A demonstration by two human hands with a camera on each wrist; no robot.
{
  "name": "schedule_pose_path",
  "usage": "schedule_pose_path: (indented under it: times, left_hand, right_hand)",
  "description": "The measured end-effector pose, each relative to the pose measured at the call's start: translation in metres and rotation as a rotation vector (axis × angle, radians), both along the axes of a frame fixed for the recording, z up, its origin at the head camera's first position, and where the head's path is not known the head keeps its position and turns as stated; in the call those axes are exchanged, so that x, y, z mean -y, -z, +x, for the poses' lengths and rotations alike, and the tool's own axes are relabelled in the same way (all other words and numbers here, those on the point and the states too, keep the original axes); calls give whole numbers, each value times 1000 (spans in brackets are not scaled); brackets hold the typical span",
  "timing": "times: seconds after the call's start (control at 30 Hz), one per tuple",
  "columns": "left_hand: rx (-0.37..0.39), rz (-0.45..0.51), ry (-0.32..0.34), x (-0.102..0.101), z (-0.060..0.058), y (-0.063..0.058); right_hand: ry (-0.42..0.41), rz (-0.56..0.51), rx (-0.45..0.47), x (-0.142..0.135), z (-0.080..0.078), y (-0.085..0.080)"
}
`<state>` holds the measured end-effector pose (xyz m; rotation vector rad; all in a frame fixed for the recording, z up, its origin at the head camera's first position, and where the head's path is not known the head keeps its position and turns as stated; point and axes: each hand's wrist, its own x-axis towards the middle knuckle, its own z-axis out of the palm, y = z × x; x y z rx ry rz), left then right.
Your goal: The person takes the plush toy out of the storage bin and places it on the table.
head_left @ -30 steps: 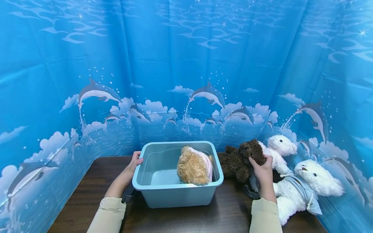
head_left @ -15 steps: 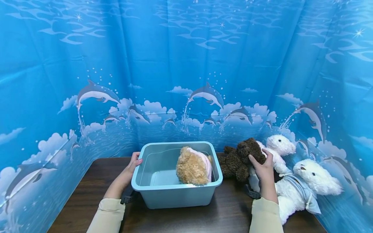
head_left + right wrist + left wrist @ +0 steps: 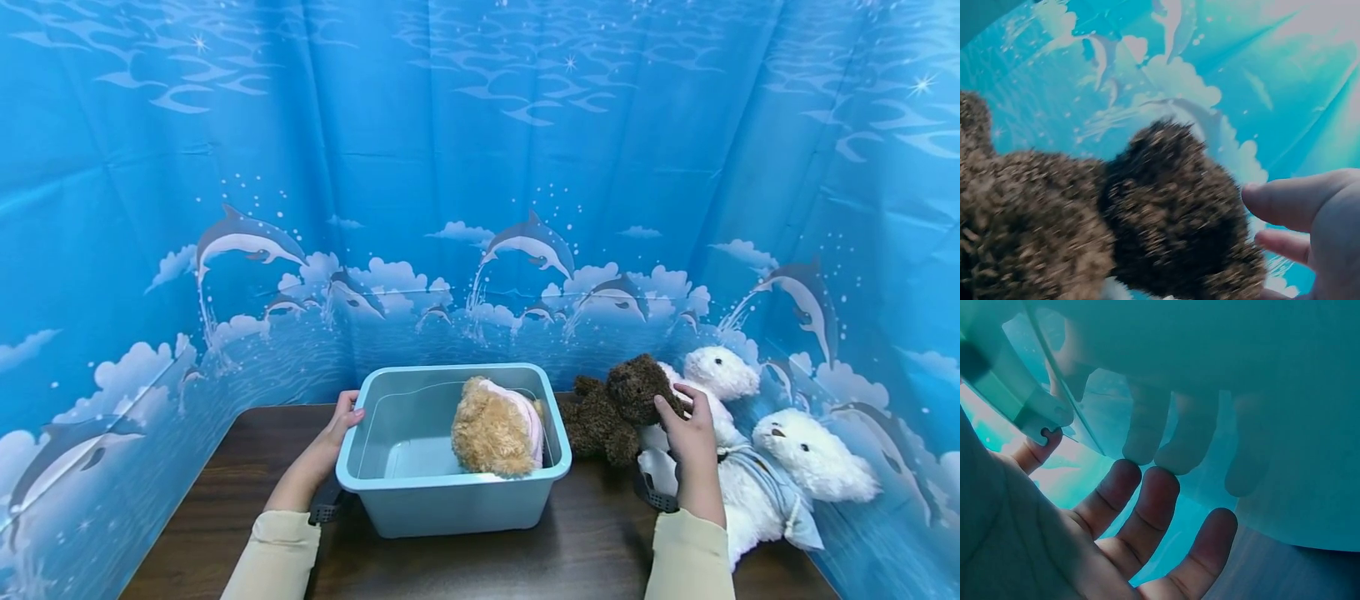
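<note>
My left hand holds the light blue plastic bin by its left rim, thumb over the edge. In the left wrist view, its fingertips meet the outer wall. A tan teddy bear with a pink and white band lies inside the bin, on the right. Just right of the bin, a dark brown teddy bear lies on the table. My right hand is at that bear's head with loosely extended fingers; the right wrist view has the thumb and a fingertip right at the fur's edge.
Two white plush bears, one behind and one in a light blue outfit, lie to the right of my right hand. A dark wooden table lies beneath everything. A blue dolphin-print curtain hangs around its back and sides.
My right hand has loosened from the brown bear's head and shifted slightly to the right. The bear stays put, and my left hand keeps its place on the bin's rim.
</note>
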<state>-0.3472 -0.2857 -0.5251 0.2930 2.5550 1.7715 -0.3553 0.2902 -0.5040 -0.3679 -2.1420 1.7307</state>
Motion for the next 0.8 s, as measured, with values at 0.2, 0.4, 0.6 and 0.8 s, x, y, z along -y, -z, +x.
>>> schedule_pose_path:
  times: [0.2,0.4,0.6,0.8]
  left_hand:
    - [-9,20,18,2,-1,0]
    - [-8,24,3,1,-4,0]
    - [-19,33,-21,-2,-6,1]
    - [-26,30,-17,0,-3,2]
  right_hand:
    - [145,69,-111,5,19,-33]
    - [102,203,-131,39,58,-93]
    - [-184,529,-107,84,81,-153]
    - [-313,825,-116,140,80,-178]
